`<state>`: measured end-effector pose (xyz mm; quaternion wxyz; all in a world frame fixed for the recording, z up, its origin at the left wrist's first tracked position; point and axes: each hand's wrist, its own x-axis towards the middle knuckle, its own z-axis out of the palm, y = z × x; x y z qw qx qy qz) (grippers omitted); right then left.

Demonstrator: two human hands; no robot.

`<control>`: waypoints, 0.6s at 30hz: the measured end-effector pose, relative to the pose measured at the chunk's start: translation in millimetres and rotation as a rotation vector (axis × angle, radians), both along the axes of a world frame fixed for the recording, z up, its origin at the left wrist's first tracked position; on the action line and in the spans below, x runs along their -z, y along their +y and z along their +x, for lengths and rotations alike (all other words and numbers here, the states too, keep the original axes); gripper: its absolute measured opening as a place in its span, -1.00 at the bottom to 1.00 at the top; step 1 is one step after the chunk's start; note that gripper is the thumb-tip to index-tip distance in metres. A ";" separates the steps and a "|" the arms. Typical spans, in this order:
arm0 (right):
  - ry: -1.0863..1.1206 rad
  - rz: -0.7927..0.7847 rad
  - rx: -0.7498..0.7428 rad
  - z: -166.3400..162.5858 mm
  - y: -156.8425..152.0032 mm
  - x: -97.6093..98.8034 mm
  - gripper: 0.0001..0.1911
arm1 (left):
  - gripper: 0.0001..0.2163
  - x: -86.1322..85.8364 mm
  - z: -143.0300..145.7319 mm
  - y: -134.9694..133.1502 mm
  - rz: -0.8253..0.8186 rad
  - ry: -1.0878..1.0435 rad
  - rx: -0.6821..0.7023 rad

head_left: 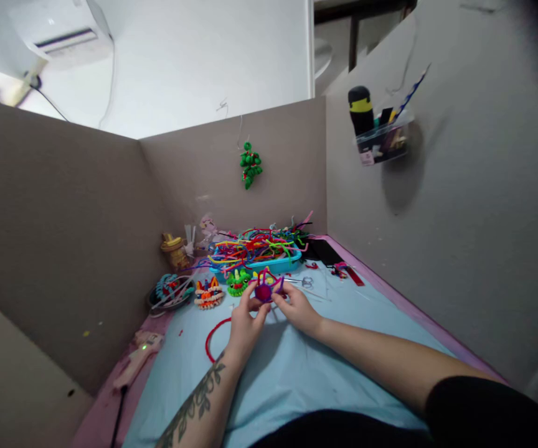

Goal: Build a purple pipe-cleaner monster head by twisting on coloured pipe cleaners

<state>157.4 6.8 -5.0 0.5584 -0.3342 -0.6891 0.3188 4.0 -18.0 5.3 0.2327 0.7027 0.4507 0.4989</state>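
Note:
Between both hands, above the blue cloth, is a small pipe-cleaner piece (264, 292) in purple and red, with several loose stems standing up from it. My left hand (246, 315) grips its left side, thumb below and fingers behind. At its right side my right hand (297, 306) pinches the purple part with thumb and fingers. A long red pipe cleaner (209, 341) curves across the cloth beside my left wrist. Just behind the hands sit a green pipe-cleaner figure (238, 283) and an orange and white one (208, 294). The fingertips partly hide the held piece.
A blue tray (271, 266) heaped with coloured pipe cleaners stands behind. Scissors (306, 282) lie to its front right. At left are a dark bowl (169, 300) and a pink glue gun (141, 358). Grey partitions enclose the table; a clear box (383, 143) hangs on the right one.

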 end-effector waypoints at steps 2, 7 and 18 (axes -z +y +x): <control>-0.003 0.008 -0.005 -0.2 0.4 0.6 -0.90 | -0.53 0.4 0.4 0.1 0.007 -0.006 0.009; -0.017 0.016 0.022 -0.4 1.0 1.4 -0.91 | -0.59 1.1 0.9 0.3 0.055 -0.025 -0.004; -0.031 0.007 0.026 0.6 0.9 1.1 -0.89 | -0.63 -2.8 2.4 1.7 -0.018 -0.144 0.051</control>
